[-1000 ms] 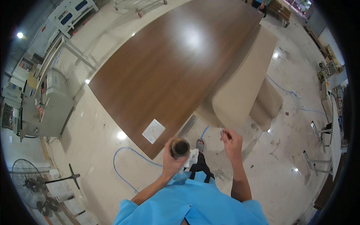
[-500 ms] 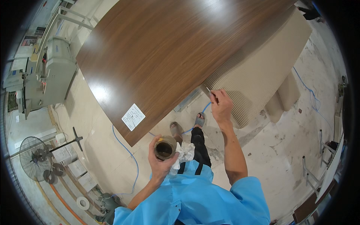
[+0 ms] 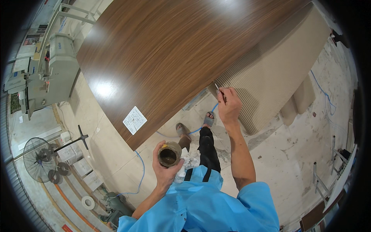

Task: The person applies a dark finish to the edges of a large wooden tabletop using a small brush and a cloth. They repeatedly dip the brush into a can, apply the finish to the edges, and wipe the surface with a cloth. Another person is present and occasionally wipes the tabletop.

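Observation:
My left hand is closed round a jar with dark liquid inside, held upright before my body. Crumpled white cloth or paper shows beside that hand; whether my fingers hold it too is hidden. Between the fingertips of my right hand a thin tool with a pale tip is pinched. Its tip points at the near edge of a large brown wood-grain board; I cannot tell if it touches. A white label is stuck near the board's closest corner.
Corrugated cardboard hangs along the board's right side. A blue hose runs over the floor by my feet. At left stand a fan and a grey-green machine. Metal legs are at the right.
My right hand has moved slightly up with the thin tool, along the board's near edge. The view has shifted a little. My left hand keeps its hold on the jar.

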Available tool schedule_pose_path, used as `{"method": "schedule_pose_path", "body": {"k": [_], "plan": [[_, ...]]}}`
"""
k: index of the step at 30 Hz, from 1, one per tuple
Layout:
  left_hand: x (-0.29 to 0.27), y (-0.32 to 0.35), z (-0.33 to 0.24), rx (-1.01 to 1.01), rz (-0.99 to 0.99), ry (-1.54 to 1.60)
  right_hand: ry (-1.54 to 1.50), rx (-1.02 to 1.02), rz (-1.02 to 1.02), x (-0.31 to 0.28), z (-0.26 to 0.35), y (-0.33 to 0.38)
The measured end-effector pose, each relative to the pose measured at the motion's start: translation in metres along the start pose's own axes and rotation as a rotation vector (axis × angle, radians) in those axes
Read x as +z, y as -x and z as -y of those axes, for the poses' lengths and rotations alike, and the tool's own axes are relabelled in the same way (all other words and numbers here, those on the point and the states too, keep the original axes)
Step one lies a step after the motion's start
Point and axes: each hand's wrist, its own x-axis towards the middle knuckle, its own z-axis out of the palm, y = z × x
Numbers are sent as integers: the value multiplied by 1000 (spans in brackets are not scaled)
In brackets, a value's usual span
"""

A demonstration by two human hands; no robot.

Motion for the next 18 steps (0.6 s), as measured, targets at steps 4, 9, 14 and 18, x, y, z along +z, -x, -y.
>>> {"method": "schedule_pose_path", "body": {"k": [4,9,14,18], "plan": [[-2,-1,4,-11,6,-11,-12,-62,54,1,6,8],[-5,-1,8,-9,7,-15,-36,21,26,1,6,5],[-6,-2,8,-23,0,-6,-41,31,114,4,7,1],[-8,-2,6,-21,-10,-11,-43,43,94,2,8,1]]}}
